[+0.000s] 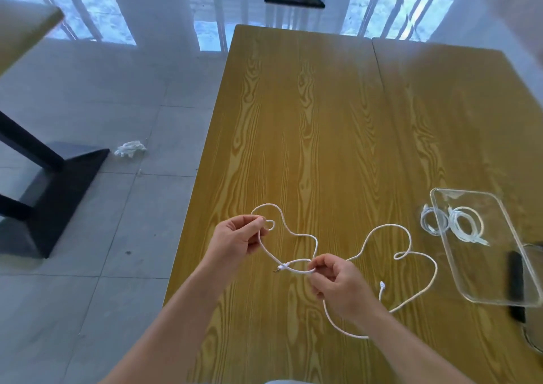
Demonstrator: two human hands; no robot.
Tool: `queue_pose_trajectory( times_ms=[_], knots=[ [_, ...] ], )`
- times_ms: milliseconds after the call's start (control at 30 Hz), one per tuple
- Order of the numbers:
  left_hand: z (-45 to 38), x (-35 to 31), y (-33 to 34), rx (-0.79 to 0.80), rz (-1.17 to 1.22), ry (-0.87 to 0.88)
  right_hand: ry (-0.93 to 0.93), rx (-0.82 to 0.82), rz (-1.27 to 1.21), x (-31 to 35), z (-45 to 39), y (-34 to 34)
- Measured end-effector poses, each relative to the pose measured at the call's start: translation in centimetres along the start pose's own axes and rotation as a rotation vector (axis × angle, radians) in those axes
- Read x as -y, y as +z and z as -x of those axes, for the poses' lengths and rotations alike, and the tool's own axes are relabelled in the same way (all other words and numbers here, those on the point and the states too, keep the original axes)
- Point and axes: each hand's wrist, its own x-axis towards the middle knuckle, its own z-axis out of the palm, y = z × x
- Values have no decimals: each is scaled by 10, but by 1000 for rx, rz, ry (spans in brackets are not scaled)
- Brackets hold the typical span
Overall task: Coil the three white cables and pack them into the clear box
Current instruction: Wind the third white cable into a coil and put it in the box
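A long white cable (382, 229) lies in loose loops across the wooden table (323, 119). My left hand (238, 238) pinches it near a small loop at the left. My right hand (335, 281) pinches it close to one plug end, which sticks out to the left. The other plug end (382, 285) lies on the table to the right of my right hand. A clear box (458, 266) sits at the right with one coiled white cable (467, 226) inside. Another coiled white cable (433, 222) lies at the box's left wall.
A black object (515, 278) lies under or beside the clear box at the right edge. The table's left edge runs close to my left hand. On the tiled floor are a black table base (58, 184) and a crumpled white tissue (130, 148).
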Motion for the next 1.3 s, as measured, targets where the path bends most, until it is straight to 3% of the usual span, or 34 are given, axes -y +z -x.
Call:
queue_pose_trajectory(
  times_ms=[100,200,400,667,767,1000,1067,1133,1300],
  knots=[
    [-7,-17,5,35,19,-13,-102,42,174,18,5,-11],
    [-13,-31,6,103,2,-25,-176,-19,213,43,13,-20],
    [-22,-47,15,212,-49,17,-247,-13,-203,98,34,-26],
    [-12,-36,48,205,-389,261,-270,66,-525,151,31,-17],
    [-7,-33,53,264,-509,284,-324,53,-380,165,25,-19],
    [8,-32,45,392,-697,257,-319,-206,306,187,14,-47],
    [13,-35,42,429,-738,278,-289,-263,397,189,11,-57],
    [19,-39,40,454,-733,296,-247,-237,286,188,10,-63],
    [24,-44,32,432,-709,376,-135,78,-351,185,17,-60]
  ],
)
